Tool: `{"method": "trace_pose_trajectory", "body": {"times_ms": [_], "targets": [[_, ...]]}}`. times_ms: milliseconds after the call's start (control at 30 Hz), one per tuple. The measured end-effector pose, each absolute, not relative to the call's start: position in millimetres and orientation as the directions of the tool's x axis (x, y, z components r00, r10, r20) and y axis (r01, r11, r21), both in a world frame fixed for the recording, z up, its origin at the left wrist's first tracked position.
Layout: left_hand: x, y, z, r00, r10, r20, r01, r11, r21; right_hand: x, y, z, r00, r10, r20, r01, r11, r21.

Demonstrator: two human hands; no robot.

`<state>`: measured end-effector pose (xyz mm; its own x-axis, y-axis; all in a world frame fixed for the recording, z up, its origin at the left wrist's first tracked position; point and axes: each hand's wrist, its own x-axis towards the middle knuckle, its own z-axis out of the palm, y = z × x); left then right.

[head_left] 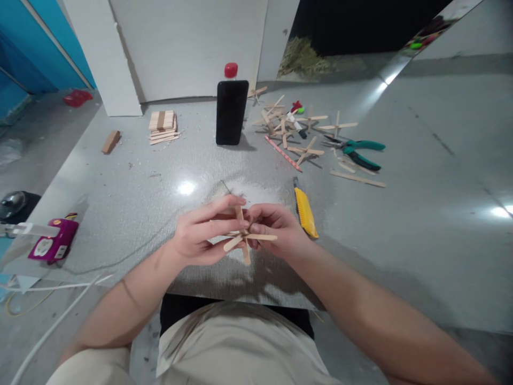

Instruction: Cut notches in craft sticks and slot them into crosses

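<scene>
The joined craft sticks (252,236) are pale tan. The utility knife (305,210) is bright yellow, the pliers (359,145) teal and black, the pencil (283,154) pink with pale markings, the phone (231,113) black, the bottle cap (231,69) red, the tabletop (132,198) grey.

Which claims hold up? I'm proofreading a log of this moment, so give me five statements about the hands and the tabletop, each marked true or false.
1. The left hand holds crossed wooden sticks, with the right hand at them too. True.
2. The yellow-handled tool lies to the left of both hands. False: the yellow-handled tool lies to the right of them.
3. A black phone stands upright, with a red cap showing above it. True.
4. The pliers have red handles. False: the pliers' handles are green.
5. The stick bundle lies to the left of the phone. True.
</scene>
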<state>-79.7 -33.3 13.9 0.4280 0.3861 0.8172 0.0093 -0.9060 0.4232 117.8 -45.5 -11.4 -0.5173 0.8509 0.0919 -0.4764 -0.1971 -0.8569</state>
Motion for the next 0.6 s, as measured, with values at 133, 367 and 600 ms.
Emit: {"method": "trace_pose_trajectory", "body": {"times_ms": [133, 367, 600], "targets": [[-79.8, -32.8, 13.4, 0.431, 0.384, 0.817, 0.012, -0.907, 0.420, 117.6, -46.7, -13.2, -0.512, 0.856, 0.073, -0.469, -0.208, -0.858], [-79.1, -36.0, 16.3, 0.417, 0.393, 0.820, 0.030, -0.907, 0.420, 115.7, -49.2, -14.2, -0.501, 0.863, 0.070, -0.481, -0.210, -0.851], [-79.2, -37.0, 14.4, 0.416, 0.406, 0.814, 0.022, -0.899, 0.437, 112.0, -52.1, -10.2, -0.493, 0.864, 0.096, -0.504, -0.194, -0.842]]}}
